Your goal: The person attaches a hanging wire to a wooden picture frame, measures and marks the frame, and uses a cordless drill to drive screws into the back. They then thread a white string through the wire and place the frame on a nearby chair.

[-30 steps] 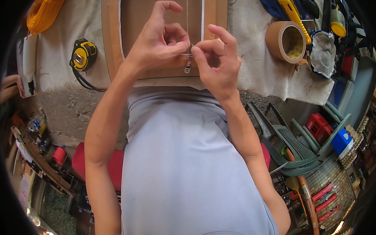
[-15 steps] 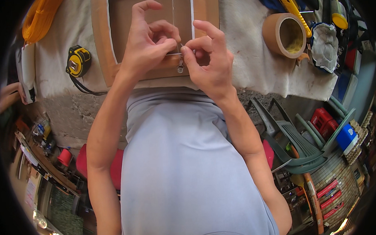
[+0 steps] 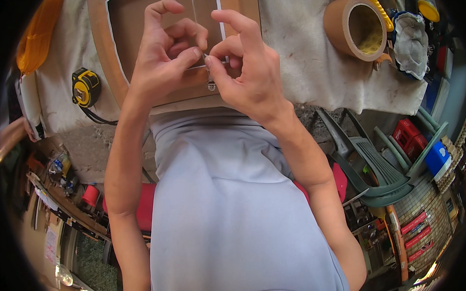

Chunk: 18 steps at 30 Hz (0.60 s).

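Observation:
My left hand (image 3: 166, 58) and my right hand (image 3: 251, 68) meet over the near edge of a brown frame (image 3: 175, 95) with white strips along its inner sides. The left thumb is pressed toward its curled fingers in a pinch; whatever it holds is too small to make out. Thumb and fingers of the right hand close on a small, thin piece that looks metallic, mostly hidden, while its index finger is raised. Just below the fingertips a small shiny fitting (image 3: 211, 85) sits on the frame's near rail. A thin pale line runs up the brown panel (image 3: 129, 26) inside the frame.
A yellow-and-black tape measure (image 3: 86, 88) lies left of the frame on the pale cloth (image 3: 292, 66). To the right are a tape roll (image 3: 339, 31), a yellow-handled tool (image 3: 374, 4) and a crumpled grey-white glove (image 3: 410, 44). Green plastic chairs (image 3: 372, 166) stand lower right.
The whole view has shifted, so the frame and both hands appear farther left and slightly higher. Both hands stay pinched together at the same spot above the fitting.

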Motion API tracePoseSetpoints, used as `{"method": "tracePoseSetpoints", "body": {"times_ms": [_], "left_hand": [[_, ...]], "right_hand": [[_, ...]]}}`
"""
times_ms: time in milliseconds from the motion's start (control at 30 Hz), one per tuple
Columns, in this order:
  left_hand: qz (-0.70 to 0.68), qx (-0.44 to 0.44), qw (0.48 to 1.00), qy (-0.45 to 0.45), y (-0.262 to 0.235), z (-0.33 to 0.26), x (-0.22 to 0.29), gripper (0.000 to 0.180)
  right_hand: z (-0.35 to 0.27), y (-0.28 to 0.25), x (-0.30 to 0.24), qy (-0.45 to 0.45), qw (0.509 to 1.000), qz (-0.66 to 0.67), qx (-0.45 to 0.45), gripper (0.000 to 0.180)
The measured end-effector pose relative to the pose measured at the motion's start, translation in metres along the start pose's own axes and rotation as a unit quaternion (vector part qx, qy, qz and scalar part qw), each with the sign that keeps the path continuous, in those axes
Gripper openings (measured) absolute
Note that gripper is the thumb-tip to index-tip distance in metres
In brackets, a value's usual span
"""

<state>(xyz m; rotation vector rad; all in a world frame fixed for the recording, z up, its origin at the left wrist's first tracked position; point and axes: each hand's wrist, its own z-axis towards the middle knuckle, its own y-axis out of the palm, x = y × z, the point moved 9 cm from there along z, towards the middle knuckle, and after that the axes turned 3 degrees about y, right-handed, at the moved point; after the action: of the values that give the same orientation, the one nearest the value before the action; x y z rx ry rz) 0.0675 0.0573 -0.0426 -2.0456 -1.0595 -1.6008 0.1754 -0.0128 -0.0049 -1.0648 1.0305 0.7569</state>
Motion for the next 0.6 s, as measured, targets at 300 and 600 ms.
{"method": "tracePoseSetpoints", "body": {"times_ms": [300, 600], "left_hand": [[0.025, -0.003, 0.999, 0.022, -0.004, -0.003, -0.002, 0.055], [0.064, -0.037, 0.997, 0.036, -0.010, 0.001, 0.001, 0.058]], "right_hand": [[0.010, 0.003, -0.004, 0.024, 0.998, -0.028, -0.046, 0.059], [0.019, 0.003, -0.008, -0.001, 0.997, -0.025, -0.068, 0.062]]}}
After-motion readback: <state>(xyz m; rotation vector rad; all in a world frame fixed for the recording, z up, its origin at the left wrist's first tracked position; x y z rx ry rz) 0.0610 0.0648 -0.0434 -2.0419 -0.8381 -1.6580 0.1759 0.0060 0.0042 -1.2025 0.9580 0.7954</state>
